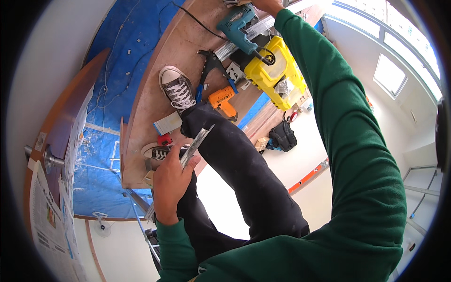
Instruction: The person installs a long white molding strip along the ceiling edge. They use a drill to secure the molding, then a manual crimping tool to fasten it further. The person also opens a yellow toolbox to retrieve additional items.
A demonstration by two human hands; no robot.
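Left hand (171, 183): fingers closed on a thin metal strip (196, 145), raised above the near end of a wooden platform (150, 94), tip passing in front of a black trouser leg (244, 164). Right hand (268, 5): extended to the far end of the platform, mostly cut off by the upper rim of the view; cannot tell whether gripping or spread. Just beside it: teal corded power tool (237, 29), next to long silvery metal profiles (263, 27). Toward the platform's right edge: black-and-blue hand tool (213, 62), orange power tool (223, 101), yellow case (282, 80) with clear lid. Between left edge and hand tool: dark canvas shoe (177, 87). Toward the near end: red tape measure (164, 139), just beside a pale packet (167, 123). Progress, by judgement: strip in hand, not set down or fastened; no completed stage discernible; amount left, cannot tell.
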